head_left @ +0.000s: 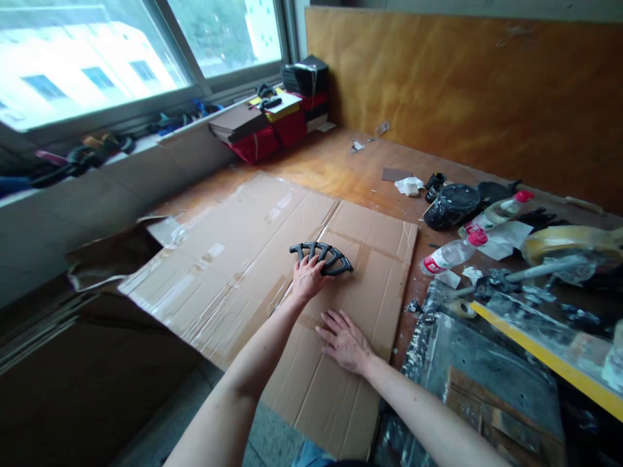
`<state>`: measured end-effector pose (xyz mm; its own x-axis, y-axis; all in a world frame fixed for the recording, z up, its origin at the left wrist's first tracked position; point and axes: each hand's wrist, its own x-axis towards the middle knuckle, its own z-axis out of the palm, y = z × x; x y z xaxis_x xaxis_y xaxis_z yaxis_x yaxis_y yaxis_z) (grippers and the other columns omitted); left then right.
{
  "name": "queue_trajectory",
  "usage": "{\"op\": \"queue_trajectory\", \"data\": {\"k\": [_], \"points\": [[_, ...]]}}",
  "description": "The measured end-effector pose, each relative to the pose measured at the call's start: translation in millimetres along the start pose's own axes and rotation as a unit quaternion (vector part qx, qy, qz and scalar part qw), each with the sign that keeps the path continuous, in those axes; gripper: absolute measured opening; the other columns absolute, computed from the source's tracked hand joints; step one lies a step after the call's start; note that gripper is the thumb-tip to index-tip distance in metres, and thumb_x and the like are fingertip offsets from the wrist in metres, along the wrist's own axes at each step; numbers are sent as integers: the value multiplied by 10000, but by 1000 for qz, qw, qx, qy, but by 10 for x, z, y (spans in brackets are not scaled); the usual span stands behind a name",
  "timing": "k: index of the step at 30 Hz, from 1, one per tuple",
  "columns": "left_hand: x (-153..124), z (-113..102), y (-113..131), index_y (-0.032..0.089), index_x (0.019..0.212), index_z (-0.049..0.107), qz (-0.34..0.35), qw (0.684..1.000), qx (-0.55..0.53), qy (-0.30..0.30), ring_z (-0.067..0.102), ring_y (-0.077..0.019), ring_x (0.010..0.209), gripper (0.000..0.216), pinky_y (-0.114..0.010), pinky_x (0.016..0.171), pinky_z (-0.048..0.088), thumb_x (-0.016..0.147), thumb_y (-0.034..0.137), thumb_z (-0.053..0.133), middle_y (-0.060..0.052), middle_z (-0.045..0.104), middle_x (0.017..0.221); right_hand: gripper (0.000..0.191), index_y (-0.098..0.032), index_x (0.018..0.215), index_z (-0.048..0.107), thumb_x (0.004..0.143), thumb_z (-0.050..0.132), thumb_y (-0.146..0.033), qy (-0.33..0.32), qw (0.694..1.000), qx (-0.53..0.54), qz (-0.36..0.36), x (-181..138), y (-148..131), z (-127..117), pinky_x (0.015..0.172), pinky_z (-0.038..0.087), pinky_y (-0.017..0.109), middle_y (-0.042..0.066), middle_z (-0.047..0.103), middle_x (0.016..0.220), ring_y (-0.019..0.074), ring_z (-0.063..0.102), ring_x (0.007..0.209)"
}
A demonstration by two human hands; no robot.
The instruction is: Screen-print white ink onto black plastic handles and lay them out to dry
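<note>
My left hand (309,277) reaches forward with its fingers closed on the near side of a black fan-shaped spoked piece (333,255). The piece has a curved outer rim and several ribs; its near part is hidden behind my fingers. Under it lies a flattened brown cardboard sheet (233,259) with creases and strips of tape. Nearer to me and to the right, my right hand (346,342) rests palm down on the cardboard, fingers spread, holding nothing.
On the right stand two clear bottles with red caps (450,254), a black tub (452,206) and a tape roll (569,246). A yellow-edged bar (549,357) crosses a stained board. Red and black stacks (272,133) sit by the window. An orange wooden panel (462,91) closes the back.
</note>
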<state>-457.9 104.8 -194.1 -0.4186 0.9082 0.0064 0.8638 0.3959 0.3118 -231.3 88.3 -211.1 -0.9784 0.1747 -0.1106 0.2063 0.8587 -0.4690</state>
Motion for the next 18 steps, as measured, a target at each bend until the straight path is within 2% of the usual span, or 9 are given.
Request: {"op": "queue_trajectory", "data": {"k": [5, 10, 14, 16, 18], "points": [[1247, 42, -79, 277, 1252, 644, 14, 1000, -7, 12, 393, -352, 1315, 541, -486, 1053, 326, 791, 561, 642, -76, 528, 1434, 549, -313, 1477, 397, 956, 461, -475, -23, 999, 22, -26, 19, 193, -10, 1197, 181, 528, 47, 265, 1597, 247, 183, 1483], [2160, 162, -62, 276, 1273, 630, -5, 1000, -15, 11, 395, -353, 1308, 554, -489, 1063, 312, 800, 565, 621, -87, 526, 1427, 595, -337, 1495, 355, 941, 455, -531, 12, 999, 27, -41, -39, 255, 131, 1207, 210, 502, 21, 286, 1588, 247, 210, 1478], [2520, 215, -75, 248, 1310, 604, -10, 1000, -5, -7, 351, -367, 1353, 599, -517, 1093, 288, 814, 583, 588, -109, 482, 1472, 602, -332, 1491, 354, 938, 439, -554, 51, 996, -13, -72, -23, 372, 308, 1199, 256, 466, 26, 389, 1541, 234, 292, 1449], [2525, 230, -65, 249, 1347, 574, 1, 1000, 15, -1, 283, -380, 1404, 617, -569, 1128, 219, 831, 588, 559, -106, 428, 1519, 601, -316, 1476, 382, 931, 447, -562, 67, 994, -27, -86, -10, 402, 334, 1178, 297, 459, 39, 445, 1505, 239, 349, 1421], [2411, 258, -30, 273, 1430, 483, 7, 999, 38, 22, 172, -371, 1464, 629, -616, 1152, 112, 873, 566, 500, -87, 308, 1590, 589, -304, 1454, 418, 927, 447, -565, 81, 993, -30, -85, -5, 390, 293, 1167, 308, 459, 38, 465, 1491, 238, 360, 1412]]}}
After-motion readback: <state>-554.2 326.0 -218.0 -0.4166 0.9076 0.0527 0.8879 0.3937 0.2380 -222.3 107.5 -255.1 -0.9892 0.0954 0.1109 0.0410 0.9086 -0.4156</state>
